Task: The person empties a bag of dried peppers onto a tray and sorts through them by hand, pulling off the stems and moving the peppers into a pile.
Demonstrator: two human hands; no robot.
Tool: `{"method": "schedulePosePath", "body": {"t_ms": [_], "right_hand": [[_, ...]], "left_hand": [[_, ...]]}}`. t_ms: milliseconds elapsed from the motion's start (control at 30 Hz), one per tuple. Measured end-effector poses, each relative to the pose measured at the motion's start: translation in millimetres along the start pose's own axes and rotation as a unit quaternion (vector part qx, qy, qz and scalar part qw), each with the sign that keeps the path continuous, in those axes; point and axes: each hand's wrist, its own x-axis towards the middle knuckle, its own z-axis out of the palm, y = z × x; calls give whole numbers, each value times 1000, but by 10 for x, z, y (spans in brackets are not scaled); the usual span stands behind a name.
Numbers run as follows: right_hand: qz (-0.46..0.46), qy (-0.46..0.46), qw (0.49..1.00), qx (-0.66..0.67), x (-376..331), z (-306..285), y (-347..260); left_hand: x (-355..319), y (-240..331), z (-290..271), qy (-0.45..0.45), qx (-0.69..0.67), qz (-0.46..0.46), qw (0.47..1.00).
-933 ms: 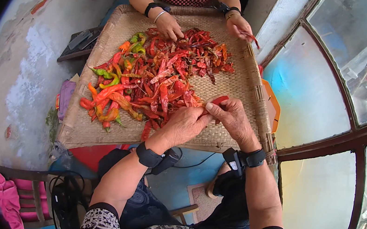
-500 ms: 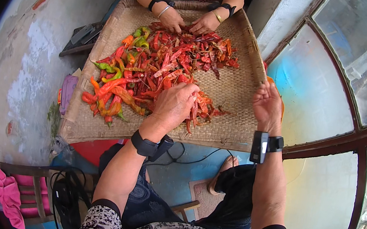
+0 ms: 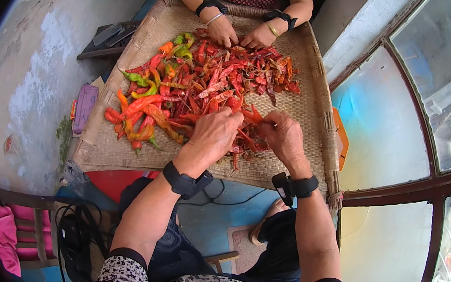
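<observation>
A pile of red, orange and green chili peppers (image 3: 187,86) lies spread over a flat woven tray (image 3: 310,110). My left hand (image 3: 213,135) rests on the near edge of the pile with its fingers curled over red peppers. My right hand (image 3: 283,137) is just to its right, and both pinch a red chili (image 3: 251,116) held between them. Both wrists carry black bands. Across the tray another person's two hands (image 3: 243,34) work in the far edge of the pile.
A window frame (image 3: 414,190) with glass panes runs along the right. A purple case (image 3: 85,107) lies by the tray's left edge, and an orange object (image 3: 341,140) sticks out at its right edge. Black cables (image 3: 74,235) and pink cloth (image 3: 2,231) lie at the lower left.
My right hand swung out to the tray's right edge and has come back to the pile, meeting my left hand on a red chili. The other person's hands moved closer together.
</observation>
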Motion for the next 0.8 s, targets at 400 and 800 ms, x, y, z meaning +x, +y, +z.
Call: {"method": "schedulePosePath", "body": {"t_ms": [400, 800], "right_hand": [[62, 252, 943, 205, 5, -585, 501], [330, 389, 771, 382, -267, -952, 1340]], "left_hand": [[137, 40, -194, 117, -25, -40, 992], [126, 96, -123, 81, -13, -60, 995]]}}
